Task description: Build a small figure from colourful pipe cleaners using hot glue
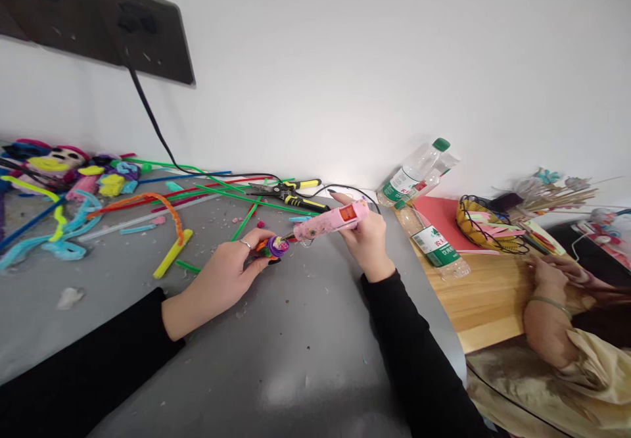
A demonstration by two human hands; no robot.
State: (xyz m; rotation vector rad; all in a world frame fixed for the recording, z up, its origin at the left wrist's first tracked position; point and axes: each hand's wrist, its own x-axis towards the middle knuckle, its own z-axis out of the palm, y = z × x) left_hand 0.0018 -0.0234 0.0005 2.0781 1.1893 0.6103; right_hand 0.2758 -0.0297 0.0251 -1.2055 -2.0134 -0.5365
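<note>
My left hand (224, 273), a ring on one finger, pinches a small coiled pipe-cleaner piece (274, 246) in purple, orange and green just above the grey mat (276, 359). My right hand (365, 235) grips a pink glue gun (331, 220). The gun's nozzle points left and touches the purple coil. A black cord runs from the gun's back end toward the wall. Both sleeves are black.
Loose pipe cleaners (148, 204) in many colours lie across the mat's far side, with yellow-handled pliers (290, 194) among them. Plush pipe-cleaner figures (59, 165) are heaped at far left. Two water bottles (419, 175), a wire basket (486, 224) and another person's hands (552, 280) are at right.
</note>
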